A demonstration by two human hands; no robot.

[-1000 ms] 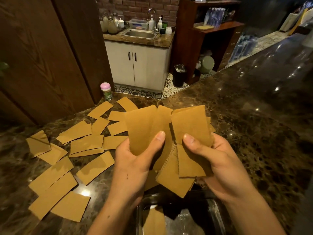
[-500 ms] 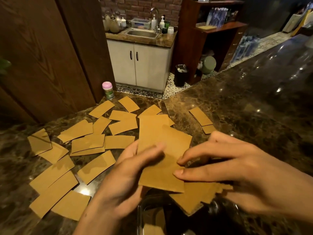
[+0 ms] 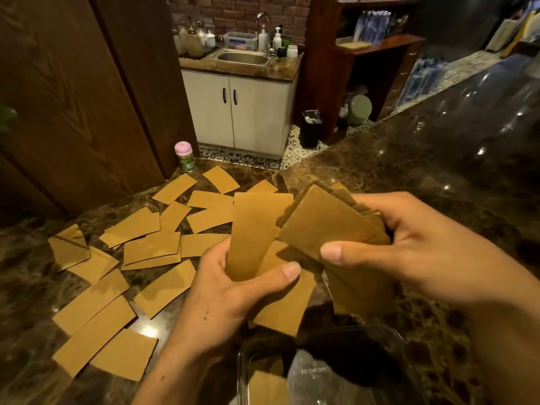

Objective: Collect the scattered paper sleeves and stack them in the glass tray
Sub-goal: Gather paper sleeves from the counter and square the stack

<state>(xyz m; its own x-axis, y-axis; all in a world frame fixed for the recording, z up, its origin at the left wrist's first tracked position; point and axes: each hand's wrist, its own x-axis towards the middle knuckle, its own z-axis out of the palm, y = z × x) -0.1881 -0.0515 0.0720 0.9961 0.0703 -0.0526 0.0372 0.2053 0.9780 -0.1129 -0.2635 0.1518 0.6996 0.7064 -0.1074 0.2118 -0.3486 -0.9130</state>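
Several brown paper sleeves (image 3: pixel 146 258) lie scattered over the left half of the dark marble counter (image 3: pixel 438 171). My left hand (image 3: pixel 233 287) grips an uneven fan of sleeves (image 3: pixel 257 229) above the counter, thumb across the front. My right hand (image 3: pixel 409 244) holds a small stack of sleeves (image 3: pixel 321 226) beside them, thumb on top and fingers curled behind. The two bunches overlap. The glass tray (image 3: pixel 403 346) stands just below my hands at the near edge, with one sleeve (image 3: pixel 266 387) lying in it.
A small jar with a pink lid (image 3: pixel 184 156) stands at the counter's far left corner beside a wooden panel (image 3: pixel 73 112). Beyond the counter are a sink cabinet (image 3: pixel 239 112), a black bin (image 3: pixel 311 128) and wooden shelves (image 3: pixel 365 68).
My right hand has picked up the small stack that lay on the counter to the right and brought it against the sleeves in my left hand, which now stand more upright.
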